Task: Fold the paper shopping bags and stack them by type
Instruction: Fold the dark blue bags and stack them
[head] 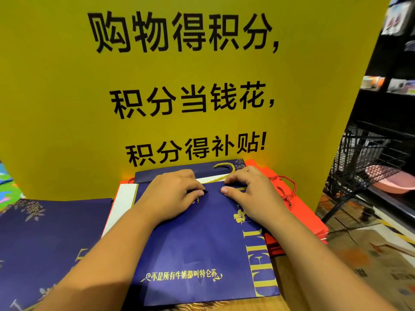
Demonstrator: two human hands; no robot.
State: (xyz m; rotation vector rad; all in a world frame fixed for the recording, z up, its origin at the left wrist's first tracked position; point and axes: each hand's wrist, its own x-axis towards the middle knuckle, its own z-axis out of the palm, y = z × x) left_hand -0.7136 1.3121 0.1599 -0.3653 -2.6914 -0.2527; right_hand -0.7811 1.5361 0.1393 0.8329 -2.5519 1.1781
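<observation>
Blue bag (202,243) lies flat on red bags (314,227). Left grip (173,194) curled, empty, pressing it. Right grip (249,191) at gold cord (222,169), hold unclear. Risk: cord trapped in the crease; types mixed.

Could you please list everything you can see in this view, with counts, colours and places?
Navy blue paper shopping bag with gold print: one, flat at centre, on the red bags.
Gold rope handle: one, at that bag's far edge.
Red paper shopping bags: a stack, count unclear, under and right of it.
Red rope handle: one, on the red stack.
Further navy blue paper bags: at least one, left.
Yellow sign board with black characters: one, behind.
Black wire basket: one, right.
Pink basin: one, at the basket.
Brown cardboard: lower right.
Left hand, right hand: two, on the centre bag's far end.
</observation>
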